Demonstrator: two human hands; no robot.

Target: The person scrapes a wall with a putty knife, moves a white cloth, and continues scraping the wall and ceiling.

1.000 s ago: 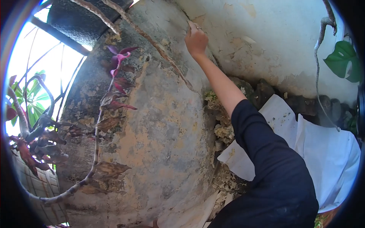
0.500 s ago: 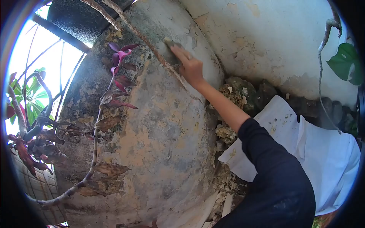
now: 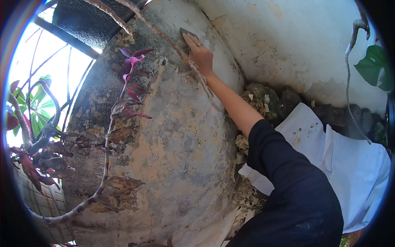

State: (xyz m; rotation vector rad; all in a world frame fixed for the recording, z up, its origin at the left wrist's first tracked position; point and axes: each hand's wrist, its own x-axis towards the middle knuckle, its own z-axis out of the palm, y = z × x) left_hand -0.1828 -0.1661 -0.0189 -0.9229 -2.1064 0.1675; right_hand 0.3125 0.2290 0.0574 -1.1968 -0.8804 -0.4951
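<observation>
Weathered wall (image 3: 173, 131) behind, a likely scraper (image 3: 189, 32) juts from right hand (image 3: 201, 56).

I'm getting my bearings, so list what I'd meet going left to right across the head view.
Pointed green leaves, pink-and-purple shoot tip, right hand, dark sleeve, monstera leaf.

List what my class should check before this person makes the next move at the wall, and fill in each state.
1. Flat tool in the right hand: ok, fingers on it.
2. Tool placed at the worn wall: ok, near its upper part.
3. Bare branch well away from the hand: not ok, it passes close by the wrist.
4. Pink plant apart from the hand: ok.
5. White sheet smooth: not ok, creased.
6. Left hand safely placed: cannot tell, out of view.
</observation>
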